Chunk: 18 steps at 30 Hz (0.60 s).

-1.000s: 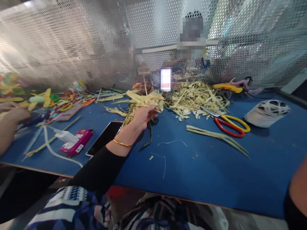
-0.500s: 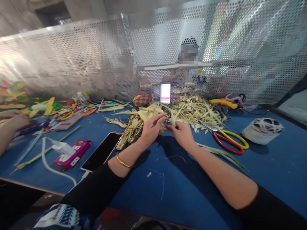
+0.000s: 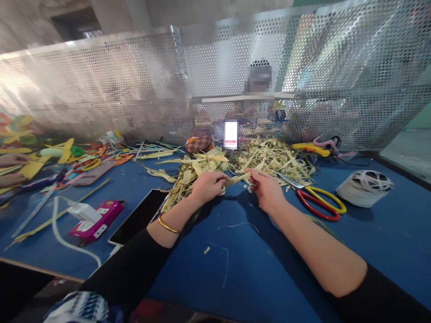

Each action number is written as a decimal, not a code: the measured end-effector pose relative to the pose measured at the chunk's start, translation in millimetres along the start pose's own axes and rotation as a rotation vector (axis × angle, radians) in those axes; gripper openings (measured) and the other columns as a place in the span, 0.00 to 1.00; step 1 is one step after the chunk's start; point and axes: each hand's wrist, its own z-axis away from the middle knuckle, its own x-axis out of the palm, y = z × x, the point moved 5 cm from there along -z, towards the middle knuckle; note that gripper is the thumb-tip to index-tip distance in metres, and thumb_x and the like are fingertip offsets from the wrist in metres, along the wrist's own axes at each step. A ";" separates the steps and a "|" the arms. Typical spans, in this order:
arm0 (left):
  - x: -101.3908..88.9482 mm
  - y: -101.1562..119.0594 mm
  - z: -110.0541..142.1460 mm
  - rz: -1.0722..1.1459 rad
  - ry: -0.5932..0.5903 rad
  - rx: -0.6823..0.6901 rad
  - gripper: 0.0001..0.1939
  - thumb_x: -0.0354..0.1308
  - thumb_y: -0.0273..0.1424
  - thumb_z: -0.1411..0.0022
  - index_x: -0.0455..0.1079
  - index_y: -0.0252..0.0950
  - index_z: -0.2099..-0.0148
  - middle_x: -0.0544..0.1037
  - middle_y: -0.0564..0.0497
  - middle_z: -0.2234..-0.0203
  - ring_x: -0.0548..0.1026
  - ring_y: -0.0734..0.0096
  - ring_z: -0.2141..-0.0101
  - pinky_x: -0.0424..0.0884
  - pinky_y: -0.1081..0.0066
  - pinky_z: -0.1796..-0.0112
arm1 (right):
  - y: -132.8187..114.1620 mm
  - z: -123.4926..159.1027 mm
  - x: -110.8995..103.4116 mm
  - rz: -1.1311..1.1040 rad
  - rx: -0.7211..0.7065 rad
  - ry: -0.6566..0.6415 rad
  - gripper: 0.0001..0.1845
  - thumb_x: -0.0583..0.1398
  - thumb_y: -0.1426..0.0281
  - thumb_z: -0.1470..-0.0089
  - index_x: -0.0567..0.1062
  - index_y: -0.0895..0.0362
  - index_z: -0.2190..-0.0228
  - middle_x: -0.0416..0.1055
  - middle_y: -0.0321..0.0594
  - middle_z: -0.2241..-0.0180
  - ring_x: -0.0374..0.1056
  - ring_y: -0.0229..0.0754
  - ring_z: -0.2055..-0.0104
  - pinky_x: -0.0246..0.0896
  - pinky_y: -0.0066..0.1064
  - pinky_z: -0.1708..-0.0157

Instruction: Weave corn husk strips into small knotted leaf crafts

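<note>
Between my two hands stretches a pale, dry corn husk strip (image 3: 237,179). My left hand (image 3: 209,185), with a gold bangle at its wrist, pinches the strip's left end. Its right end is pinched in the fingers of my right hand (image 3: 267,188). Behind and left of my left hand lies a heap of pale husk pieces (image 3: 187,176), partly hidden by that hand. A larger pile of husk shreds (image 3: 269,154) sits beyond my right hand. Scissors (image 3: 318,204) with one red and one yellow handle lie to the right of it.
A ball of white string (image 3: 364,188) stands at the right. A tablet-like device (image 3: 138,217) and a magenta power strip (image 3: 97,220) with a white plug lie left of my left arm. A perforated metal screen (image 3: 128,89) closes the back. Another person's hand (image 3: 13,160) shows at far left.
My right hand has come in from the right edge to meet the left. Both hands now hold the husk strip, drawn out between them. The head view has tilted up.
</note>
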 end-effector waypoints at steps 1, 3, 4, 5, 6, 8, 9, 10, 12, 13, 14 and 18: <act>-1.8 -2.4 -0.2 0.049 0.010 -0.043 0.12 0.50 0.28 0.42 0.76 0.38 0.63 0.80 0.51 0.69 0.75 0.68 0.67 0.68 0.71 0.63 | -1.1 0.1 0.0 -0.013 -0.002 -0.002 0.14 0.68 0.60 0.68 0.79 0.56 0.76 0.67 0.33 0.82 0.59 0.33 0.78 0.48 0.25 0.81; -4.9 -6.6 -0.6 0.145 0.028 -0.105 0.12 0.48 0.27 0.42 0.74 0.36 0.63 0.80 0.51 0.70 0.75 0.70 0.69 0.68 0.72 0.64 | -4.0 1.4 0.3 -0.033 -0.009 -0.003 0.15 0.69 0.60 0.68 0.79 0.56 0.77 0.69 0.33 0.81 0.61 0.33 0.77 0.49 0.25 0.81; -6.2 -8.3 -0.8 0.168 0.036 -0.123 0.12 0.48 0.27 0.42 0.74 0.36 0.64 0.80 0.51 0.71 0.75 0.70 0.69 0.68 0.72 0.65 | -5.6 2.4 1.0 -0.043 -0.014 -0.010 0.15 0.69 0.60 0.69 0.79 0.56 0.77 0.69 0.33 0.80 0.62 0.34 0.77 0.50 0.25 0.81; -7.4 -9.6 -0.9 0.165 0.044 -0.134 0.12 0.48 0.27 0.42 0.73 0.36 0.65 0.80 0.51 0.71 0.75 0.69 0.69 0.68 0.71 0.65 | -7.3 3.7 2.3 -0.051 -0.021 -0.026 0.15 0.69 0.60 0.69 0.79 0.57 0.77 0.70 0.34 0.80 0.63 0.34 0.76 0.51 0.25 0.80; -8.3 -10.4 -0.9 0.142 0.053 -0.140 0.12 0.48 0.27 0.42 0.73 0.36 0.65 0.79 0.51 0.71 0.75 0.68 0.69 0.68 0.70 0.64 | -8.9 5.1 4.0 -0.055 -0.030 -0.048 0.15 0.69 0.60 0.68 0.79 0.57 0.77 0.71 0.34 0.80 0.64 0.34 0.76 0.52 0.25 0.80; -10.1 -10.9 -0.1 0.095 0.092 -0.142 0.12 0.47 0.27 0.42 0.71 0.36 0.60 0.79 0.50 0.71 0.75 0.66 0.67 0.68 0.68 0.62 | -12.0 7.8 7.2 -0.058 -0.051 -0.089 0.16 0.69 0.59 0.67 0.79 0.58 0.77 0.71 0.35 0.80 0.65 0.34 0.76 0.54 0.25 0.79; -10.8 -10.1 0.7 0.090 0.114 -0.135 0.13 0.47 0.27 0.41 0.70 0.36 0.56 0.79 0.50 0.69 0.75 0.65 0.66 0.68 0.68 0.61 | -13.3 8.9 7.9 -0.060 -0.059 -0.097 0.16 0.69 0.59 0.66 0.79 0.58 0.76 0.72 0.35 0.80 0.66 0.34 0.76 0.55 0.25 0.78; -10.7 -8.4 1.6 0.100 0.126 -0.112 0.14 0.47 0.28 0.40 0.68 0.36 0.53 0.79 0.49 0.67 0.75 0.65 0.65 0.68 0.67 0.61 | -14.6 9.7 7.9 -0.064 -0.066 -0.094 0.15 0.69 0.59 0.65 0.79 0.58 0.76 0.72 0.35 0.81 0.66 0.35 0.77 0.57 0.25 0.78; -7.1 -2.1 3.5 0.133 0.095 -0.029 0.14 0.45 0.32 0.38 0.66 0.36 0.52 0.77 0.49 0.63 0.74 0.66 0.63 0.67 0.68 0.60 | -17.5 10.4 6.2 -0.080 -0.079 -0.078 0.14 0.68 0.60 0.63 0.78 0.57 0.75 0.71 0.34 0.81 0.66 0.34 0.77 0.59 0.26 0.77; -4.2 1.6 4.5 0.132 0.060 0.018 0.14 0.46 0.35 0.38 0.66 0.37 0.53 0.77 0.48 0.62 0.74 0.66 0.62 0.67 0.67 0.59 | -18.8 10.4 5.0 -0.088 -0.083 -0.071 0.13 0.68 0.61 0.63 0.78 0.57 0.75 0.71 0.34 0.82 0.66 0.34 0.78 0.60 0.26 0.76; -1.0 5.0 5.5 0.110 0.023 0.061 0.15 0.48 0.38 0.39 0.66 0.37 0.54 0.76 0.48 0.61 0.73 0.65 0.61 0.67 0.67 0.59 | -20.2 10.2 3.6 -0.093 -0.086 -0.063 0.13 0.68 0.62 0.62 0.78 0.57 0.75 0.70 0.33 0.82 0.66 0.34 0.78 0.60 0.26 0.77; 2.3 12.7 7.7 -0.076 -0.009 0.133 0.17 0.59 0.38 0.48 0.68 0.37 0.58 0.76 0.47 0.64 0.73 0.60 0.62 0.67 0.64 0.61 | -26.9 8.1 -0.4 -0.106 -0.113 -0.051 0.11 0.67 0.63 0.62 0.78 0.57 0.76 0.69 0.32 0.83 0.63 0.32 0.81 0.59 0.25 0.80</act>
